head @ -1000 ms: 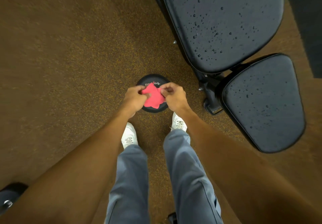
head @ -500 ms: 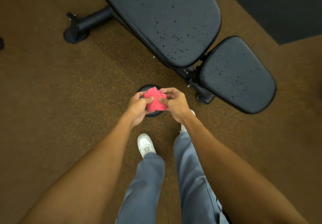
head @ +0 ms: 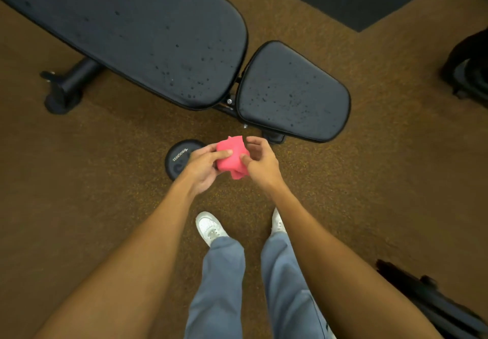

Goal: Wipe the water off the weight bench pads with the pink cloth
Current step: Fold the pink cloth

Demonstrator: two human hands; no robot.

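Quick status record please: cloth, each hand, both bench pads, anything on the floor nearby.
cloth: pink cloth, bunched, held in the air, touching neither pad
left: left hand grips the cloth
right: right hand pinches the cloth
long pad: back pad dotted with droplets
short pad: seat pad also dotted with droplets
floor: black weight plate lying flat below the left hand

two pads, a long pad (head: 148, 35) and a short pad (head: 293, 93), one cloth (head: 229, 158), one plate (head: 176, 165), my two hands, left hand (head: 202, 168) and right hand (head: 261, 160), my two shoes, left shoe (head: 210, 226) and right shoe (head: 277, 224)
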